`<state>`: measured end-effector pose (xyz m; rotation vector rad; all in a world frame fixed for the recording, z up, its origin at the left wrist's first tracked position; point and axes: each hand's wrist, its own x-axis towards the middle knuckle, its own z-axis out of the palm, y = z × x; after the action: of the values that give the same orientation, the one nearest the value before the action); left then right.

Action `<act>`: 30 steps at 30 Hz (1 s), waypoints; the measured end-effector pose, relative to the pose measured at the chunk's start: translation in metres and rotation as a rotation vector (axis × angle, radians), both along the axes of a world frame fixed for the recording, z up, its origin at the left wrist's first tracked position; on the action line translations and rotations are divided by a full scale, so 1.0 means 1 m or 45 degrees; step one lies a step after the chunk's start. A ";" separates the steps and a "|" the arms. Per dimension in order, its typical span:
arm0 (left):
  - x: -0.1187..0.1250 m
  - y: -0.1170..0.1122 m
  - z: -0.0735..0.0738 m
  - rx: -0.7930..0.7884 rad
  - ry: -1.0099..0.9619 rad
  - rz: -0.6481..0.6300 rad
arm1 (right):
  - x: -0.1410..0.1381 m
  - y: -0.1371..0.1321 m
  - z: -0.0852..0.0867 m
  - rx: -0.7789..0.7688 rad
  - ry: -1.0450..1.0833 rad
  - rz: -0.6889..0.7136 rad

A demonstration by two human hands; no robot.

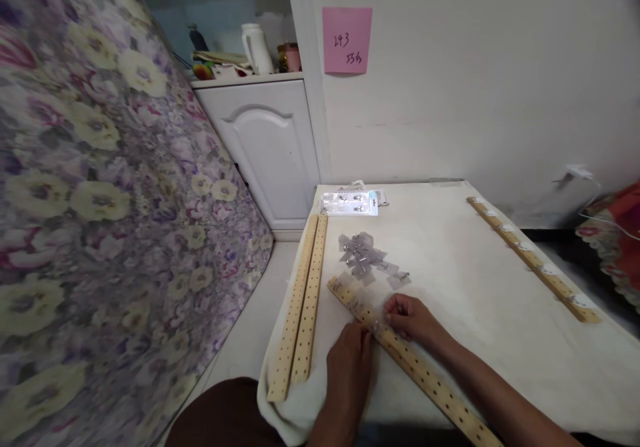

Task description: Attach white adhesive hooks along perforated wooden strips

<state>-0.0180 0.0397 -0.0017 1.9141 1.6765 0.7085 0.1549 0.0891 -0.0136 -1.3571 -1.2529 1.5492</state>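
Observation:
A long wooden strip with rows of holes (415, 367) lies slantwise on the table in front of me. Several clear adhesive hooks (357, 305) sit along its far end. My left hand (350, 357) is closed at the strip's near edge, beside one of those hooks, with its fingertips partly hidden. On the other side of the strip, my right hand (407, 317) has curled fingers with thumb and forefinger together; what they hold, if anything, is too small to tell. Just beyond lies a loose pile of clear hooks with metal parts (363, 253).
Two more holed wooden strips (305, 300) lie side by side at the left. A strip fitted with hooks (533, 257) rests along the right. At the back is a clear blister pack (350, 203). A floral curtain (125, 233) hangs left of the white-covered table (425, 233).

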 end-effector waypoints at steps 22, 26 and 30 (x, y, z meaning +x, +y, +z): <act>-0.009 -0.008 -0.004 0.100 -0.056 -0.049 | 0.000 0.000 -0.005 0.001 -0.014 -0.004; -0.012 -0.014 -0.008 0.115 -0.022 -0.071 | 0.000 0.001 -0.008 0.003 -0.002 0.004; -0.011 -0.018 -0.008 0.074 0.117 -0.074 | 0.000 0.001 -0.007 0.005 -0.010 0.002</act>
<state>-0.0288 0.0215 -0.0098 2.0557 1.6641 0.6632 0.1551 0.0901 -0.0210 -1.3609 -1.2611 1.5434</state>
